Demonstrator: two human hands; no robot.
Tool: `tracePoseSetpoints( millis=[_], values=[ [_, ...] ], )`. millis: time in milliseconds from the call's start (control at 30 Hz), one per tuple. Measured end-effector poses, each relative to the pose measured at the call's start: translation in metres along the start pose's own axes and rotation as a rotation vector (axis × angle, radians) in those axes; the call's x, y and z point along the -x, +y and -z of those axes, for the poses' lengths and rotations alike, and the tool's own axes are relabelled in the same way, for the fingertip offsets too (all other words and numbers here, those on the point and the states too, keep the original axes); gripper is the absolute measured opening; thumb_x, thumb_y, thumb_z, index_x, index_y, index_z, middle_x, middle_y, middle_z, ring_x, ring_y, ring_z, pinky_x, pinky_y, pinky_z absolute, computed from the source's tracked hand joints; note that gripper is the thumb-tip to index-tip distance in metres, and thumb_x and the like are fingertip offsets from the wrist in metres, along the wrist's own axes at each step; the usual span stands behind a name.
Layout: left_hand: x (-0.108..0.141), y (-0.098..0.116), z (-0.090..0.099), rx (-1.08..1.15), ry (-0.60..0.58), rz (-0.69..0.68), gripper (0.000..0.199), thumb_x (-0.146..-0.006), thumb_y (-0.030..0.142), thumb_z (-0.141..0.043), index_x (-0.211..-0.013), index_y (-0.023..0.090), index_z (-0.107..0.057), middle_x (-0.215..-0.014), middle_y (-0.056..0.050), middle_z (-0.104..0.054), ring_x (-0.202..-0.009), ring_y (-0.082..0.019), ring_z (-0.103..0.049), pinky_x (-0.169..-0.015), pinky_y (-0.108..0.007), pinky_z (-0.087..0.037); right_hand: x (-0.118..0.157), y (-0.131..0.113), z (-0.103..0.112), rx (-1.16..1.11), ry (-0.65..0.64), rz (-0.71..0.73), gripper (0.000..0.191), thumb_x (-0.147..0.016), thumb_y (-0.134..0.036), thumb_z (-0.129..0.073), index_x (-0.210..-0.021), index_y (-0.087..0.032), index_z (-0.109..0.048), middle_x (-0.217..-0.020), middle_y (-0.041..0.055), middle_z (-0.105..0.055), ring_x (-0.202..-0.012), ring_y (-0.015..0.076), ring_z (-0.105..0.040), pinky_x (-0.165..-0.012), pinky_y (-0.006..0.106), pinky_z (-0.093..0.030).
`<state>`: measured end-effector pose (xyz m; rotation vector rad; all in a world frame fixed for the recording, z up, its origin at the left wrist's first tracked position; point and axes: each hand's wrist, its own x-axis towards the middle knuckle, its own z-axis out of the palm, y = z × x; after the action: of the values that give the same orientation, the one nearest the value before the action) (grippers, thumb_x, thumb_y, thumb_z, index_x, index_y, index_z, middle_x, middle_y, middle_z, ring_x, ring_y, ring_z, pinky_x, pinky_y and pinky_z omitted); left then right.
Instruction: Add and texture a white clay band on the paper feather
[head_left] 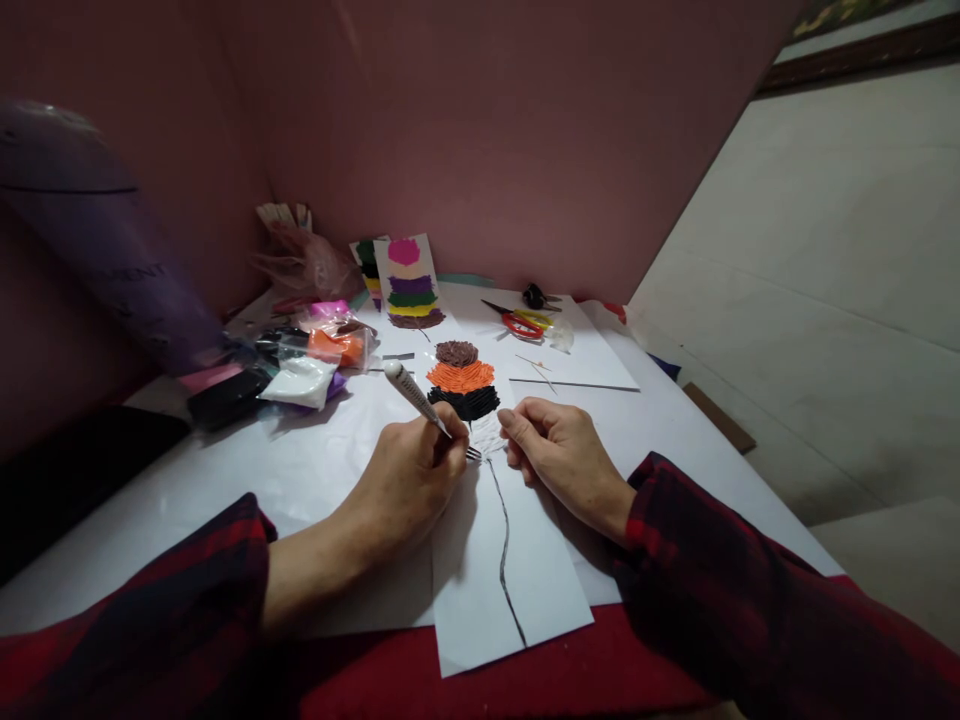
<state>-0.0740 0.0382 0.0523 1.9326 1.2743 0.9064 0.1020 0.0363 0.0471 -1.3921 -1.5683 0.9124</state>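
Observation:
My left hand (409,475) is closed around a fork (411,388) with a pale handle, its tines pointing down at the white textured patch on a sheet of paper (469,600). My right hand (562,450) is closed, thumb against the fingers, at the right side of that white patch (487,433); what it pinches, if anything, I cannot make out. Above the white patch lie a black band (466,403), an orange band (459,377) and a brown band (456,353), all ridged like modelling clay. A dark wavy line (504,540) runs down the paper below.
Bags of coloured clay (300,380) lie at left, near a purple cylinder (112,240). A card with coloured bands (410,285) leans at the back wall. Red-handled scissors (523,325) and toothpicks (538,368) lie at back right. A dark flat object (90,470) sits far left.

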Motion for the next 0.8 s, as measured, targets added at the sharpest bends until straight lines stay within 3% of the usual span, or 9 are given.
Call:
tracePoseSetpoints(
  millis=[300,800],
  values=[
    [-0.0013,-0.005,0.0033,-0.095,0.001,-0.175,0.011,-0.082,0.01,-0.047,-0.077,0.016,-0.054,-0.056,0.005,-0.051,-0.049,-0.008,-0.044,-0.048,-0.02,-0.035,-0.0008,0.0004,0.0001,0.011,-0.003,0.01,0.031,-0.093,-0.034,-0.055,-0.068,-0.017,-0.057,-0.053,-0.0021,-0.057,-0.037,0.0075,-0.049,-0.039,0.021,-0.04],
    [0.0019,-0.0023,0.0055,-0.108,0.039,-0.149,0.013,-0.08,0.006,-0.048,-0.074,0.017,-0.052,-0.05,0.009,-0.045,-0.043,-0.006,-0.038,-0.042,-0.018,-0.03,0.0002,0.0005,0.0008,0.012,-0.008,0.014,0.032,-0.093,-0.035,-0.055,-0.067,-0.017,-0.056,-0.053,-0.0022,-0.058,-0.037,0.0077,-0.049,-0.039,0.021,-0.041]
  ],
)
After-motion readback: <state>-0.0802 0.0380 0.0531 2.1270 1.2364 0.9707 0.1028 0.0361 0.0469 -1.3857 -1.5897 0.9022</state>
